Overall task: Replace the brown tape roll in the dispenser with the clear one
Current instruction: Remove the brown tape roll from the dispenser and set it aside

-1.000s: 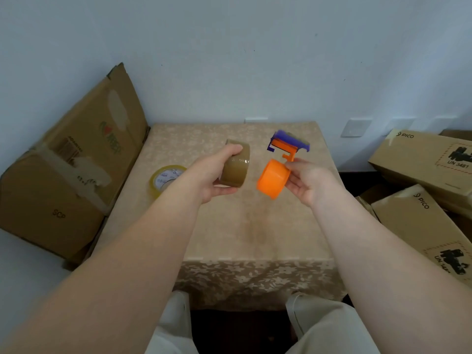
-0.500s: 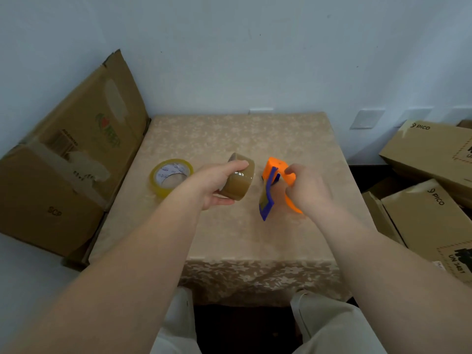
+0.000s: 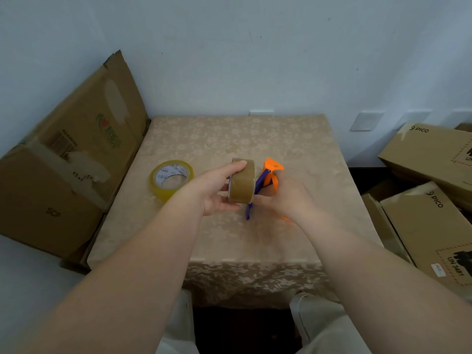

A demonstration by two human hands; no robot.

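Observation:
My left hand grips the brown tape roll by its rim, holding it upright on edge above the table. Pressed against the roll's right side is the orange and blue dispenser, which my right hand holds; that hand covers most of the dispenser's body. Whether the roll sits on the dispenser's hub is hidden. The clear tape roll, yellowish with a white printed core, lies flat on the table to the left of my left hand, untouched.
A large worn cardboard box leans against the table's left side. Several PICO cardboard boxes are stacked on the right. A wall rises right behind the table. My knees show below the table's front edge.
The dispenser in my right hand has turned over and come left until it meets the brown roll. My left hand has tilted the roll more upright.

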